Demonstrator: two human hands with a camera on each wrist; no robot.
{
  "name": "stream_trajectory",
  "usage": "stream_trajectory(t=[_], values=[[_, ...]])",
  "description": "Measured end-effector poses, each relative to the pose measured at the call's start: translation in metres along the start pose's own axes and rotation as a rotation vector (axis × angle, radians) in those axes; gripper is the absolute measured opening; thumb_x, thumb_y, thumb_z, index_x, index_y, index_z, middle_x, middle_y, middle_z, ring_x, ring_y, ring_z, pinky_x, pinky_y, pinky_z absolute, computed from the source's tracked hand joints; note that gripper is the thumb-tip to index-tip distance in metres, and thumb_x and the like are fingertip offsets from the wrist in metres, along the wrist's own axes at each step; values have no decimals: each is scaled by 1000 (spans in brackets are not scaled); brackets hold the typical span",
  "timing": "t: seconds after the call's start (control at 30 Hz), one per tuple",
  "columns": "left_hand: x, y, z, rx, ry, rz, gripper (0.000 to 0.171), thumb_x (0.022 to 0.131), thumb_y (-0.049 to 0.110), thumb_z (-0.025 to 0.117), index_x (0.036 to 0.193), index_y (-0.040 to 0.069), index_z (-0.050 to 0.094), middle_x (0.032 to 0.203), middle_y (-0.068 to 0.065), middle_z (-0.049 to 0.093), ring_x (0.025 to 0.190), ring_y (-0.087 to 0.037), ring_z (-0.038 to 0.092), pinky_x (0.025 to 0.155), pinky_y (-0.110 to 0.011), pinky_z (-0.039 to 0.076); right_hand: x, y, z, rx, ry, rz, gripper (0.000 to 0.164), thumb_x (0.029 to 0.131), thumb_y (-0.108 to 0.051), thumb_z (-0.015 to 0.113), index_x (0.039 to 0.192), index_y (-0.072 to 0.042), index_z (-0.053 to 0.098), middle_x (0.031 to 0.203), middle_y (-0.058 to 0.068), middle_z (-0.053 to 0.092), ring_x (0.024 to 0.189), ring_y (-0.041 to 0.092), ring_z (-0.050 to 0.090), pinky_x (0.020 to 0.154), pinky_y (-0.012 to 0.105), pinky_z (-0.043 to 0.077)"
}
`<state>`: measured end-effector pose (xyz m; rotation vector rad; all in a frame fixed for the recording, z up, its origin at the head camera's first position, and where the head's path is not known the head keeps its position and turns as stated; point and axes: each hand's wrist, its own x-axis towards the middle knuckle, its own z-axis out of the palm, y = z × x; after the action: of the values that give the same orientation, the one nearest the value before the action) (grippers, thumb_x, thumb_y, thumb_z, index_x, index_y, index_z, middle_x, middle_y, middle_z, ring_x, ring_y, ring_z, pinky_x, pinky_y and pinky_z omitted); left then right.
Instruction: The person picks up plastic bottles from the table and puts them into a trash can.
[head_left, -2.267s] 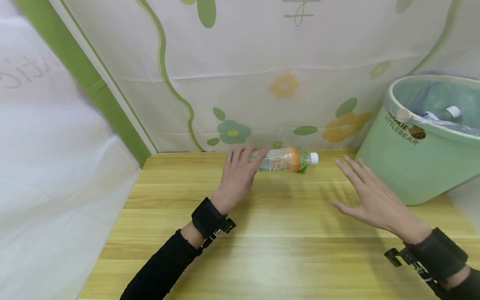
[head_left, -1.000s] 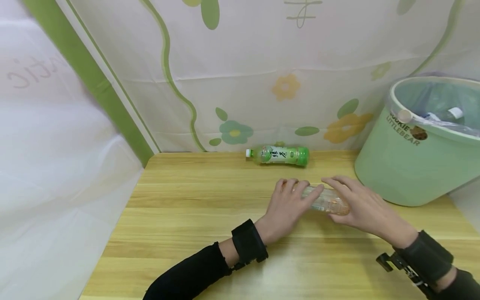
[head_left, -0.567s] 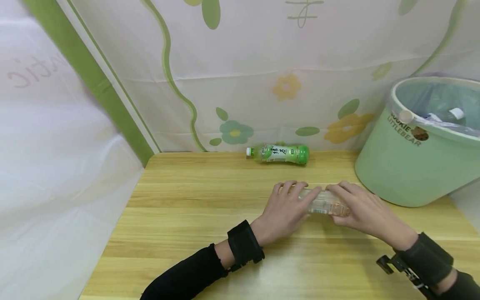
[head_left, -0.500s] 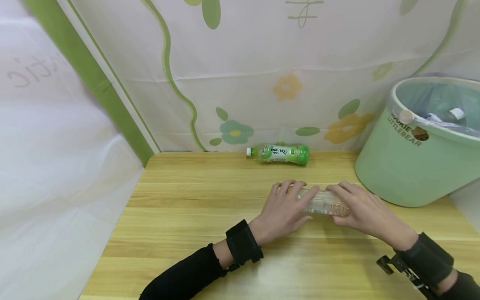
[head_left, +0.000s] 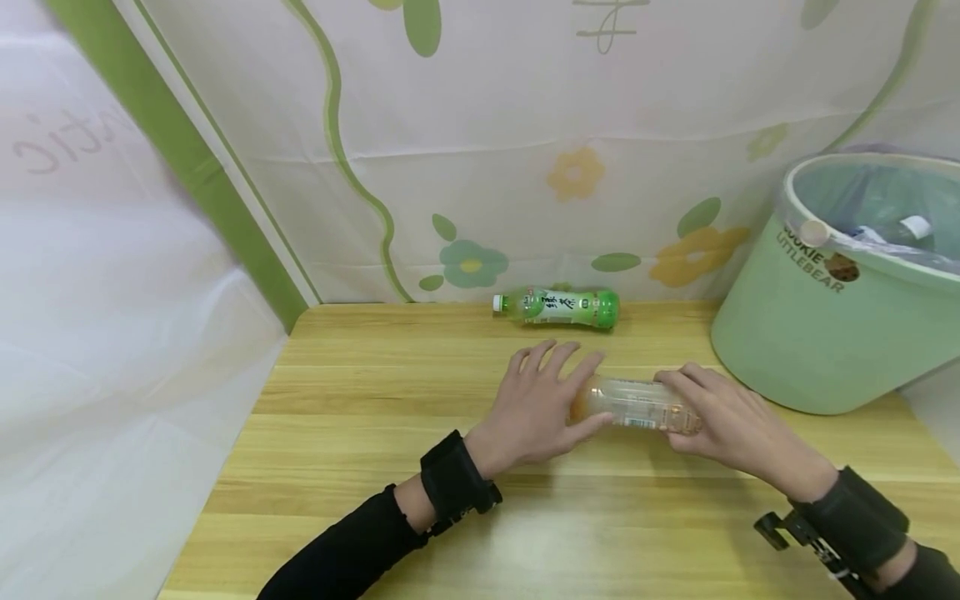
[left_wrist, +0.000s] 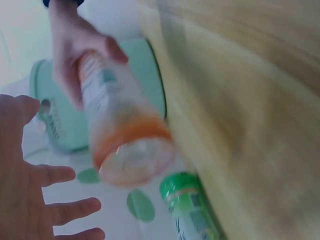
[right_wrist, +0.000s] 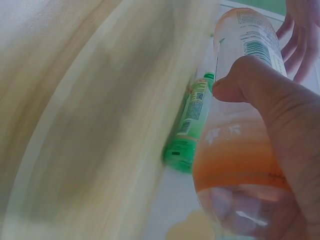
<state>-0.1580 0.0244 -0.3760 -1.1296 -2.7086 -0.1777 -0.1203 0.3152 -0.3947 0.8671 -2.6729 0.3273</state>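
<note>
My right hand (head_left: 738, 425) grips a clear plastic bottle (head_left: 637, 403) with orange bands, its thumb and fingers wrapped round the cap-end half. In the right wrist view the thumb lies across the bottle's label (right_wrist: 257, 50). The cap is hidden by this hand in the head view. At the bottle's base, my left hand (head_left: 534, 404) has its fingers spread; the left wrist view shows those fingers (left_wrist: 75, 212) standing apart from the bottle. The bottle lies sideways above the wooden table (head_left: 390, 392), its base toward the left hand.
A green tea bottle (head_left: 562, 308) with a white cap lies on its side along the table's back edge. On the right stands a pale green bin (head_left: 810, 333) with a clear liner and a white-capped bottle (head_left: 911, 229) inside. A flowered curtain (head_left: 480, 150) hangs behind.
The orange-banded bottle came from the back edge toward the front right, uncovering the green tea bottle. The right hand took hold of it; the left hand let go and drew back left.
</note>
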Motion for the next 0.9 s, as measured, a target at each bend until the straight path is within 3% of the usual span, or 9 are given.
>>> stream_trajectory(t=[0.2, 0.47, 0.67, 0.9], values=[[-7, -34, -19, -65, -19, -124, 78, 100, 72, 32, 162, 27, 28, 165, -11, 24, 149, -36, 19, 116, -60, 19, -2, 0, -2, 24, -36, 39, 71, 68, -21, 91, 130, -4, 62, 107, 6, 61, 80, 14, 53, 54, 26, 42], [-39, -92, -37, -164, 76, -308, 75, 101, 68, 35, 162, 26, 28, 166, -13, 20, 150, -39, 15, 116, -64, 12, -5, 2, -4, 18, -43, 61, 70, 70, -21, 90, 132, -6, 60, 110, 8, 62, 81, 15, 53, 53, 26, 40], [-68, -118, -22, -176, 95, -394, 75, 102, 67, 37, 161, 22, 33, 163, -17, 26, 149, -44, 15, 115, -65, 14, -5, 4, -4, 12, -30, 55, 71, 69, -21, 90, 131, -5, 61, 109, 8, 62, 80, 15, 54, 53, 28, 43], [-95, -124, 16, -199, 35, -450, 77, 102, 66, 40, 161, 18, 34, 163, -21, 26, 148, -48, 14, 113, -70, 13, -6, 4, -4, 17, -43, 53, 71, 70, -22, 90, 132, -5, 61, 111, 9, 62, 82, 16, 55, 53, 27, 43]])
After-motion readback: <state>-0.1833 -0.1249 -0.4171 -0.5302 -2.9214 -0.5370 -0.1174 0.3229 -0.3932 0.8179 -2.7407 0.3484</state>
